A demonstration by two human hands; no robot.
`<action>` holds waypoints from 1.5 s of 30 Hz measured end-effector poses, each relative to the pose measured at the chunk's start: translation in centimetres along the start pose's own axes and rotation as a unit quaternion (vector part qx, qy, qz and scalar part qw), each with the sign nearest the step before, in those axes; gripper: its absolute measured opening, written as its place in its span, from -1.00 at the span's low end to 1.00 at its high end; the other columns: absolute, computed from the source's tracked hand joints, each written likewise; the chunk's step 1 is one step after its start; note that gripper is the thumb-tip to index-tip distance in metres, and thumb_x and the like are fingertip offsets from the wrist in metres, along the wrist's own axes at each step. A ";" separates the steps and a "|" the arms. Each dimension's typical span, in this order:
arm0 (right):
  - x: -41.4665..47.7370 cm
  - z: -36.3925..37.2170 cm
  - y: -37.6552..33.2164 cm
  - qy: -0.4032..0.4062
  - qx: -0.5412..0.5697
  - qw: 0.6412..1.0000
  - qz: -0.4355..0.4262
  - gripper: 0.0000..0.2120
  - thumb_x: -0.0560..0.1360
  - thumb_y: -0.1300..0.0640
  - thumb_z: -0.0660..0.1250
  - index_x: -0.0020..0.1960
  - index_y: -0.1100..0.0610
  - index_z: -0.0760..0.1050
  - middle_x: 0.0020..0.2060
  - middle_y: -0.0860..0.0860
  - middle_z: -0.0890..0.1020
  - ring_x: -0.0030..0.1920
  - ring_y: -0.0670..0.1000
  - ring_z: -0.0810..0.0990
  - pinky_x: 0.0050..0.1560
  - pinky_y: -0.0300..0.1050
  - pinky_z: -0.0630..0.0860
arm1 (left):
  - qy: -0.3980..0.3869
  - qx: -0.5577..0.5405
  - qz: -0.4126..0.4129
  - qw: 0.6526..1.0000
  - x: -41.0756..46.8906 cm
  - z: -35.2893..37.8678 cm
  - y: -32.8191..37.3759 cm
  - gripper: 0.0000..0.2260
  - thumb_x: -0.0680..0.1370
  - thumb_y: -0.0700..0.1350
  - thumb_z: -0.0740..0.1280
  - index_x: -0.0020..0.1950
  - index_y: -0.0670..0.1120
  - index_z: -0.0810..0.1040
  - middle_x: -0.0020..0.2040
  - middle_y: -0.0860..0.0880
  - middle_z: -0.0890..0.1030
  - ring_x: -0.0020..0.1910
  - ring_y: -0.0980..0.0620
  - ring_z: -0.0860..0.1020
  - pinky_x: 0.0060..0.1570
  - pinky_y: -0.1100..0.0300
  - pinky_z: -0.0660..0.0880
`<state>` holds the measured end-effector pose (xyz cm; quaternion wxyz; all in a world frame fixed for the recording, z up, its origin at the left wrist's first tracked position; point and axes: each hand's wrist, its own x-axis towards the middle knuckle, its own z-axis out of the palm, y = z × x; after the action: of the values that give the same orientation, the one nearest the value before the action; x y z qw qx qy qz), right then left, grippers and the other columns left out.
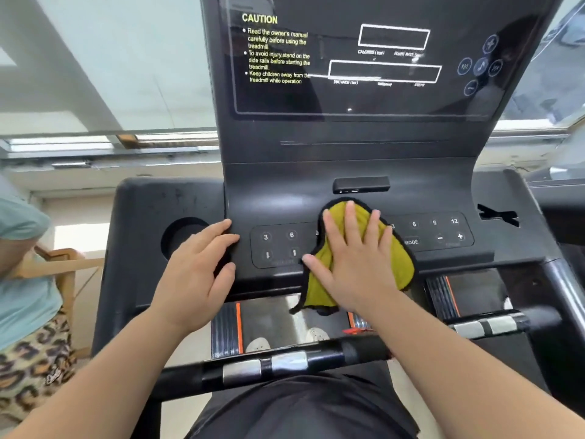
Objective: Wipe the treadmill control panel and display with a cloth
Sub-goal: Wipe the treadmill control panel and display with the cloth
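Observation:
A yellow cloth (pixel 397 264) with a black hem lies on the middle of the black control panel (pixel 278 245), covering its centre buttons. My right hand (pixel 354 258) presses flat on the cloth with fingers spread. My left hand (pixel 202 267) rests on the console's left side, fingers bent over the edge beside the cup holder, holding nothing. The dark glossy display (pixel 364 61) rises behind the panel, showing a CAUTION text and white-outlined fields. Numbered buttons show left and right of the cloth.
A round cup holder (pixel 180 236) sits left of my left hand. A black handlebar with silver grip sensors (pixel 278 362) crosses in front of me. Another person in a teal top stands at the far left (pixel 22 280). Windows lie behind the console.

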<state>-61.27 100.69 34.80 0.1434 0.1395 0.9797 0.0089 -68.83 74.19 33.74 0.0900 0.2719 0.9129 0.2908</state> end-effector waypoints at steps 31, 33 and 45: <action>-0.3 1.1 5.0 0.069 0.102 0.989 0.077 -0.11 0.50 -0.51 -0.35 0.68 -0.05 0.00 0.67 0.14 0.00 0.62 0.37 -0.13 0.58 0.36 -0.18 | 0.055 0.116 0.068 0.989 2.0 4.4 5.1 -0.54 0.50 0.07 0.20 0.30 -0.11 0.58 0.38 -0.15 0.51 0.43 -0.24 0.39 0.43 -0.27 0.22; -0.4 0.8 3.4 0.059 0.072 0.995 -0.018 -0.13 0.52 -0.50 -0.35 0.67 -0.07 0.02 0.67 0.08 0.05 0.63 0.34 -0.11 0.58 0.39 -0.09 | 0.051 0.119 0.061 0.990 2.3 4.6 5.7 -0.54 0.50 0.08 0.19 0.31 -0.09 0.57 0.38 -0.13 0.51 0.44 -0.23 0.38 0.44 -0.25 0.20; -1.7 3.8 14.4 0.105 0.074 0.992 0.009 -0.19 0.57 -0.47 -0.14 0.64 -0.01 0.17 0.64 0.17 0.14 0.63 0.33 0.02 0.58 0.31 0.05 | 0.058 0.115 0.051 0.990 4.1 7.2 10.2 -0.55 0.49 0.08 0.19 0.28 -0.09 0.60 0.36 -0.12 0.53 0.43 -0.22 0.39 0.43 -0.20 0.19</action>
<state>-54.76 113.96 32.50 0.0291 0.1567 0.9861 -0.0478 -65.41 86.96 33.75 -0.0100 0.3092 0.9290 0.2031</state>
